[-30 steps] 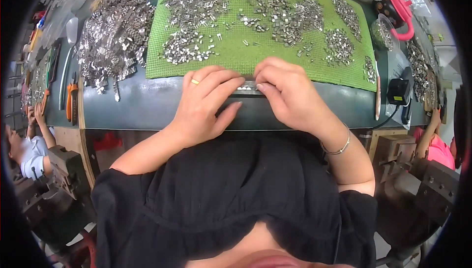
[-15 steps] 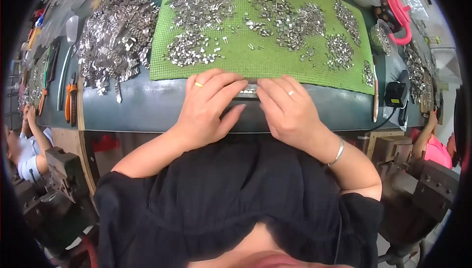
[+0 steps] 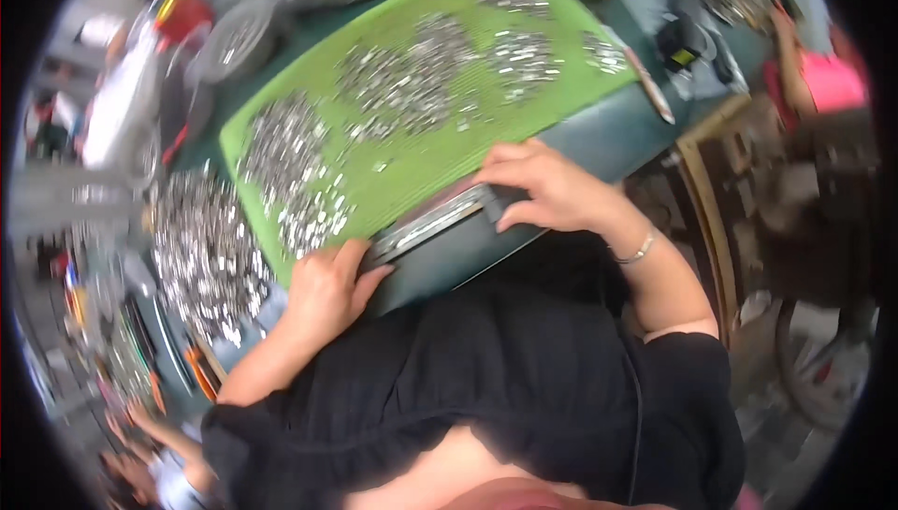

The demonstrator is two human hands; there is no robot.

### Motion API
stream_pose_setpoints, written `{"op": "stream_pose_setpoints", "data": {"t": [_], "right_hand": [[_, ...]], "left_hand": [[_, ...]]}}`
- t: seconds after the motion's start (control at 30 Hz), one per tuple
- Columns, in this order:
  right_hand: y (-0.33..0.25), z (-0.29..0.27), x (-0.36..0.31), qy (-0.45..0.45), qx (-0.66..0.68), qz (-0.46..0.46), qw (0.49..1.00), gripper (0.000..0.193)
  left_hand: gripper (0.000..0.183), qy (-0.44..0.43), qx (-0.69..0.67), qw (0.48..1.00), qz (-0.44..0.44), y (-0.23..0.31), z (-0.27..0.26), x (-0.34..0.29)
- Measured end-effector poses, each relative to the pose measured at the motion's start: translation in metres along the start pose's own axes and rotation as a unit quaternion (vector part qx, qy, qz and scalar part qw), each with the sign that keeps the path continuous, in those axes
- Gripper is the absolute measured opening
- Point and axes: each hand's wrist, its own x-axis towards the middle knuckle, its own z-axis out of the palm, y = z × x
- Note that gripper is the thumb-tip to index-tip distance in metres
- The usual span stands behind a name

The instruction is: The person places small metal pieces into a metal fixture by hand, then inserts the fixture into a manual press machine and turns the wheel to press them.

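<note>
A long, narrow dark metal bar (image 3: 432, 225) with a row of shiny pieces along it lies at the near edge of the green mat (image 3: 393, 159). My left hand (image 3: 323, 290) is closed on its left end, thumb on the near side. At the right end my right hand (image 3: 552, 190) grips it between thumb and fingers. Motion blur hides the small pieces' exact shape. Heaps of small silver metal parts (image 3: 398, 84) are spread over the mat beyond the bar.
Left of the mat is a big pile of metal strips (image 3: 206, 253). Orange-handled pliers (image 3: 201, 365) lie nearby. To the right are a white-and-brown stick-like tool (image 3: 650, 89) and a black adapter (image 3: 683, 47). Co-workers sit at both sides; a pink sleeve (image 3: 832, 84) shows at right.
The view has turned, so the mat and table now slant. My hands have moved apart, from close together in the middle to the bar's two ends, uncovering the row of pieces.
</note>
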Motion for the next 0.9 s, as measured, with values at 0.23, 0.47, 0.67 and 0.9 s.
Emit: {"op": "stream_pose_setpoints", "data": {"t": [0.23, 0.47, 0.67, 0.9], "right_hand": [[-0.035, -0.035, -0.114, 0.223, 0.128, 0.064, 0.964, 0.052], [-0.054, -0.056, -0.263, 0.569, 0.122, 0.152, 0.799, 0.046], [-0.016, -0.071, -0.298, 0.634, 0.026, 0.259, 0.728, 0.04], [-0.015, -0.069, -0.275, 0.64, -0.181, 0.344, 0.663, 0.048]], "left_hand": [[0.032, 0.026, -0.021, 0.982, 0.187, 0.056, -0.004, 0.09], [0.027, 0.003, -0.121, 0.869, 0.479, 0.225, 0.052, 0.299], [0.034, -0.049, -0.115, 0.877, 0.464, 0.296, 0.11, 0.377], [0.091, 0.027, -0.101, 0.939, 0.328, 0.31, 0.155, 0.303]]}}
